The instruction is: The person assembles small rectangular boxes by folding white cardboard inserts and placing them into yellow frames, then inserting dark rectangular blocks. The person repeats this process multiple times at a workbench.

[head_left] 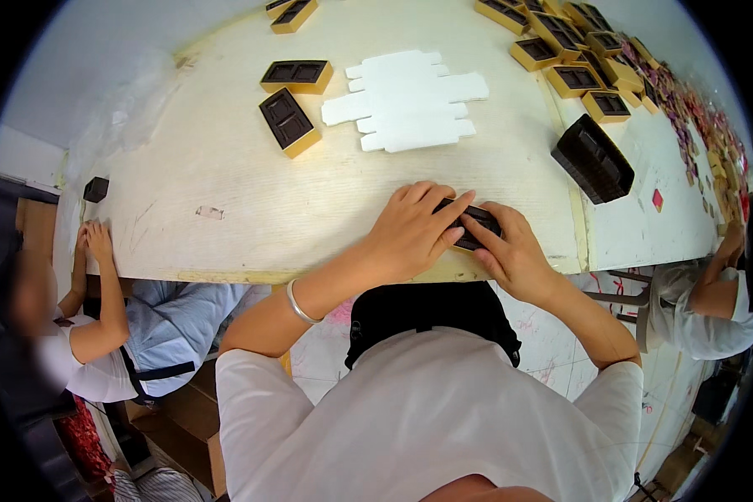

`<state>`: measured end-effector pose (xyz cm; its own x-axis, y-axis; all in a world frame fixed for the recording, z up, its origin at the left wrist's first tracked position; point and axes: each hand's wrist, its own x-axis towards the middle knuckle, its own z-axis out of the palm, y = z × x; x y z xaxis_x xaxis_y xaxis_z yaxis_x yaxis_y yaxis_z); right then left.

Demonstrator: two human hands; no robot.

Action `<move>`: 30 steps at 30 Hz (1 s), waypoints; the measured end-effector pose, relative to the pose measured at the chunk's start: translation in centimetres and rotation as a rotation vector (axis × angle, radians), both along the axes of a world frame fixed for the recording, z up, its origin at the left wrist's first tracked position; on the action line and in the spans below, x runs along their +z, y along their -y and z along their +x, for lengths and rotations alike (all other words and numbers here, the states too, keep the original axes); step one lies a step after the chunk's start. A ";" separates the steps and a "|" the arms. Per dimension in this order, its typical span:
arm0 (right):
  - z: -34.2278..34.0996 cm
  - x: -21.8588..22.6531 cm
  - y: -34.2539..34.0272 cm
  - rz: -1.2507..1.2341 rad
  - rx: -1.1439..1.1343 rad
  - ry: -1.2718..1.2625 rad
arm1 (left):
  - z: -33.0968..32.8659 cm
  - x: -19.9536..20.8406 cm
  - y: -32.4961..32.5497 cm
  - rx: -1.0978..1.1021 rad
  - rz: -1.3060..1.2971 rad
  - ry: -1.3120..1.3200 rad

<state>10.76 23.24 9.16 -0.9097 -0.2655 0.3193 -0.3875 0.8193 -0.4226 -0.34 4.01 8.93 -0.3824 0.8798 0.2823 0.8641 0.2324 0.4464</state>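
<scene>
Near the front edge of the table, both my hands are on a small box with a dark brown compartment tray (480, 224). My left hand (412, 230) reaches over its left end, fingers bent and pressing on the tray. From the other side, my right hand (517, 253) grips the right end, its index finger lying across the top. The fingers hide much of the box's sides. Beyond my hands lies a stack of flat white card blanks (410, 105) with tabbed edges. Two gold boxes with dark trays, one in front (289, 121) and one behind (299, 75), sit left of it.
A stack of dark plastic trays (592, 161) stands to the right, near a small red packet (658, 200). Several gold boxes (576, 79) are heaped at the far right. At the left edge, a co-worker's hands (98, 240) rest near a dark block (96, 190); another person (715, 293) sits right.
</scene>
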 end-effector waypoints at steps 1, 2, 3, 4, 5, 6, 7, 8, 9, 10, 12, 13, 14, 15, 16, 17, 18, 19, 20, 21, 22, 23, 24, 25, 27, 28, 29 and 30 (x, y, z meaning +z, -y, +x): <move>0.0 0.2 -0.2 0.042 0.028 -0.012 | -0.2 -0.1 0.0 -0.008 0.036 0.017; -0.1 0.6 -0.5 0.084 0.056 -0.024 | -0.5 0.0 0.0 -0.017 0.072 0.035; -0.2 1.1 -1.0 0.126 0.082 -0.036 | -0.9 0.3 0.1 0.018 0.144 0.098; -0.7 2.3 -2.5 0.248 0.092 -0.051 | -1.7 0.9 0.6 0.062 0.214 0.154; -1.4 3.9 -4.8 0.373 0.090 -0.067 | -2.6 1.6 1.0 0.094 0.289 0.210; -3.3 6.5 -8.2 0.464 -0.095 -0.241 | -3.8 2.2 1.3 0.159 0.173 0.066; -5.3 9.1 -11.5 0.548 -0.304 -0.392 | -5.1 2.5 1.2 0.233 0.123 -0.046; -6.8 11.9 -15.0 0.610 -0.529 -0.502 | -6.1 2.5 0.8 0.292 0.078 -0.154; -7.3 13.2 -15.8 0.569 -0.562 -0.499 | -6.6 1.9 0.6 0.306 0.021 -0.253; -7.8 14.2 -16.2 0.527 -0.588 -0.511 | -7.5 1.0 0.4 0.329 -0.031 -0.362; -9.3 13.7 -12.1 -0.030 -0.261 -0.394 | -9.0 -0.2 0.0 0.337 -0.112 -0.414; -9.5 12.5 -8.5 -0.139 -0.191 -0.256 | -9.6 -0.8 -0.2 0.313 -0.142 -0.353; -9.8 10.2 -7.3 0.135 -0.151 -0.293 | -10.1 -1.2 -0.9 0.273 -0.162 -0.296; -10.7 8.0 -6.1 0.168 -0.056 -0.183 | -10.6 -1.6 -1.5 0.248 -0.094 -0.425; -11.9 5.8 -5.4 0.224 0.005 -0.103 | -10.5 -1.3 -1.7 0.267 -0.108 -0.403; -12.7 3.8 -4.8 0.205 0.040 -0.117 | -10.2 -0.9 -2.0 0.281 -0.119 -0.384; -13.4 2.7 -4.4 0.154 0.059 -0.027 | -10.0 -0.7 -2.0 0.296 -0.131 -0.364; -13.8 2.0 -4.3 0.098 0.075 0.061 | -9.9 -1.0 -2.0 0.269 -0.033 -0.410; -14.1 1.4 -4.2 0.060 0.063 0.050 | -9.9 -1.9 -1.8 0.246 0.066 -0.450; -14.2 0.8 -4.1 0.022 0.050 0.039 | -10.2 -2.4 -1.7 0.221 0.166 -0.489; -14.2 0.2 -4.3 -0.016 0.030 0.041 | -10.4 -2.2 -1.9 0.228 0.162 -0.400; -13.9 0.0 -4.4 -0.026 0.044 -0.015 | -9.9 -1.6 -1.6 0.240 0.143 -0.299; -13.9 0.2 -4.5 -0.051 0.043 -0.002 | -9.6 -1.1 -1.3 0.253 0.122 -0.198; -13.7 0.4 -4.4 -0.075 0.041 0.014 | -9.2 -0.6 -1.0 0.258 0.124 -0.149; -13.8 -0.1 -4.5 -0.064 0.076 -0.067 | -9.2 0.5 -0.9 0.268 0.130 -0.060; -14.0 -0.3 -4.6 -0.048 0.074 -0.109 | -9.4 0.4 -0.8 0.290 0.144 -0.051; -14.1 -0.5 -4.5 -0.031 0.072 -0.150 | -9.5 0.2 -0.7 0.312 0.159 -0.042; -14.1 -0.9 -4.4 -0.014 0.069 -0.192 | -9.6 0.1 -0.6 0.335 0.173 -0.034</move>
<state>-3.35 27.62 8.30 -0.8116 -0.3195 0.4891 -0.5172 0.7823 -0.3471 -9.96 4.61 8.98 -0.6288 0.6456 0.4334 0.7680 0.4283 0.4762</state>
